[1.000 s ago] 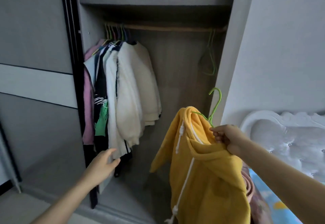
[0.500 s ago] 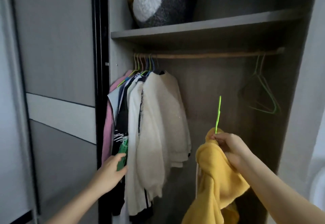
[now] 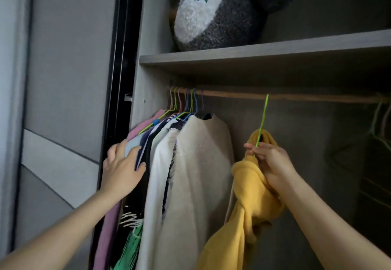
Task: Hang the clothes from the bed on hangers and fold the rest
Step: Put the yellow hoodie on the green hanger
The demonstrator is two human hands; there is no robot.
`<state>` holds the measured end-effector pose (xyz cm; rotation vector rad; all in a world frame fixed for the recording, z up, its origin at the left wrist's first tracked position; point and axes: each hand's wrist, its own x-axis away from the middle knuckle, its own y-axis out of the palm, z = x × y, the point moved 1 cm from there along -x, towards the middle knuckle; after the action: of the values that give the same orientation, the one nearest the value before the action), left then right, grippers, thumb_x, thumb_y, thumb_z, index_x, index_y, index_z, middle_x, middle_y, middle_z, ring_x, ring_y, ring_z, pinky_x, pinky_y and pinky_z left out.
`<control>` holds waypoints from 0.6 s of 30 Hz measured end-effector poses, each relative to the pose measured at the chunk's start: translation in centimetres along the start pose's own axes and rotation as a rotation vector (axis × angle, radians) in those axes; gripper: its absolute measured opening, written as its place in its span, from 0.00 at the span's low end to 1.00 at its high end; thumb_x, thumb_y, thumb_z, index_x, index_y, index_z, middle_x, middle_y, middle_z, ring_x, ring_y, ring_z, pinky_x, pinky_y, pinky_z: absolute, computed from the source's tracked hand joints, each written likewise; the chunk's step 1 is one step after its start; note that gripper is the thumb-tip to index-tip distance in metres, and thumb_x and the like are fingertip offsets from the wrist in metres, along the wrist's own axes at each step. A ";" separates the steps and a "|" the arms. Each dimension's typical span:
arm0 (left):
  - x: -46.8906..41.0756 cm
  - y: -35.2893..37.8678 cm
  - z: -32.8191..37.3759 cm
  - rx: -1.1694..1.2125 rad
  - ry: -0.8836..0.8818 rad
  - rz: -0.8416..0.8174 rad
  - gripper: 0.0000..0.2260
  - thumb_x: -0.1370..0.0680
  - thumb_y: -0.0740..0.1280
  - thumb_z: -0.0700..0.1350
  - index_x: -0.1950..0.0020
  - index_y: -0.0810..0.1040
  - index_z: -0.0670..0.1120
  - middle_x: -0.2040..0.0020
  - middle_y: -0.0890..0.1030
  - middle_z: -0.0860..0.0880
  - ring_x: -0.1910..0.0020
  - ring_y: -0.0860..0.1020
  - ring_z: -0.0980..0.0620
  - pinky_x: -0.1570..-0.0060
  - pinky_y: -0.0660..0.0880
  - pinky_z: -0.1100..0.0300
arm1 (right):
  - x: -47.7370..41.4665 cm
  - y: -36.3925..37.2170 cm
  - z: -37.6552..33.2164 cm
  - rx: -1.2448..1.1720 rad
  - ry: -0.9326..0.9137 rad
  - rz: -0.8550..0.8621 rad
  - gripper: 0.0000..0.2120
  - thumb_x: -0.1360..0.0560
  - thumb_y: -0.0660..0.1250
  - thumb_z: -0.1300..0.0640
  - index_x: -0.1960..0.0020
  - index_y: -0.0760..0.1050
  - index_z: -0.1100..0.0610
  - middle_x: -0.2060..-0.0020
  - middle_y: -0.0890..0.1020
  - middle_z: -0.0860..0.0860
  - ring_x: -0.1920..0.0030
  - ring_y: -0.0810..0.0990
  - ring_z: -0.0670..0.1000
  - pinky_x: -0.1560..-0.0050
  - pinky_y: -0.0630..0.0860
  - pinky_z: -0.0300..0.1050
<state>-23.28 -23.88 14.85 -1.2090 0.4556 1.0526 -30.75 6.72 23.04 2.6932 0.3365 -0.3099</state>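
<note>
- The yellow garment (image 3: 254, 187) hangs at 4 o'clock in the view, inside the open wardrobe. It is bunched and twisted below its neck, and its lower part runs off the bottom edge.
- The green hanger (image 3: 263, 119) carries it. Only the stem and hook show, rising from the neck toward 12 o'clock. The hook is seen edge-on and its tip reaches the height of the wooden rail (image 3: 306, 97); contact with the rail cannot be confirmed.
- The right hand (image 3: 273, 164) sits at 3 o'clock of the garment's neck. Thumb and fingers are closed together, pinching the base of the hanger stem.
- The left hand (image 3: 121, 172) is at 9 o'clock in the view. Its fingers are extended and lie flat against the side of the hung clothes.
- The cream garment (image 3: 201, 164) is the rightmost hung item, just beside the yellow garment at its 9 o'clock; contact cannot be confirmed.
- Further toward 9 o'clock hang white, dark and light-blue pieces, with a pink garment (image 3: 110, 227) outermost. Their hanger hooks (image 3: 186, 102) crowd together on the rail's left end.
- Empty hangers (image 3: 378, 128) hang at the rail's right end, at 3 o'clock, well apart from the green hanger.
- The shelf (image 3: 275, 52) spans above the rail at 12 o'clock. A grey-and-white plush toy (image 3: 222, 15) sits on it.
- The grey sliding door (image 3: 63, 79) fills the 9 o'clock side.
</note>
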 end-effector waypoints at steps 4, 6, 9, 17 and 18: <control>-6.6 0.9 -2.2 0.035 0.007 0.153 0.23 0.27 0.70 0.40 0.32 0.72 0.41 0.26 0.60 0.36 0.27 0.55 0.37 0.37 0.59 0.37 | -5.3 2.8 -1.0 0.031 -0.026 0.037 0.14 0.24 0.58 0.72 0.39 0.71 0.71 0.58 0.80 0.57 0.63 0.75 0.47 0.65 0.76 0.35; -9.3 1.5 -3.3 0.017 0.017 0.182 0.25 0.29 0.71 0.39 0.32 0.71 0.40 0.26 0.60 0.35 0.28 0.56 0.34 0.38 0.59 0.35 | -7.6 4.4 -1.3 0.050 -0.060 0.059 0.13 0.24 0.58 0.72 0.41 0.72 0.70 0.55 0.81 0.57 0.64 0.75 0.47 0.68 0.77 0.34; -12.8 2.8 -4.8 -0.025 0.082 0.192 0.31 0.32 0.75 0.39 0.31 0.70 0.39 0.28 0.61 0.32 0.29 0.57 0.30 0.39 0.58 0.31 | -10.8 7.4 -1.3 0.130 -0.088 0.093 0.12 0.24 0.60 0.71 0.42 0.74 0.68 0.61 0.81 0.54 0.65 0.78 0.46 0.70 0.76 0.36; -15.6 9.0 -9.4 -0.378 0.338 0.316 0.23 0.29 0.61 0.44 0.34 0.75 0.40 0.31 0.66 0.31 0.29 0.49 0.25 0.33 0.47 0.31 | -20.4 12.7 1.3 0.293 -0.042 0.142 0.08 0.25 0.58 0.73 0.59 0.75 0.70 0.76 0.80 0.54 0.73 0.71 0.49 0.73 0.73 0.37; -15.8 9.4 -9.7 -0.397 0.342 0.312 0.23 0.29 0.60 0.44 0.34 0.75 0.41 0.30 0.65 0.31 0.28 0.45 0.26 0.33 0.45 0.32 | -21.5 12.9 2.2 0.325 -0.022 0.149 0.08 0.25 0.57 0.74 0.55 0.74 0.70 0.78 0.79 0.53 0.75 0.72 0.49 0.74 0.72 0.38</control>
<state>-36.61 -39.35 18.78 -1.7241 0.7424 1.2428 -47.89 -9.72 31.43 3.0090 0.0825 -0.3774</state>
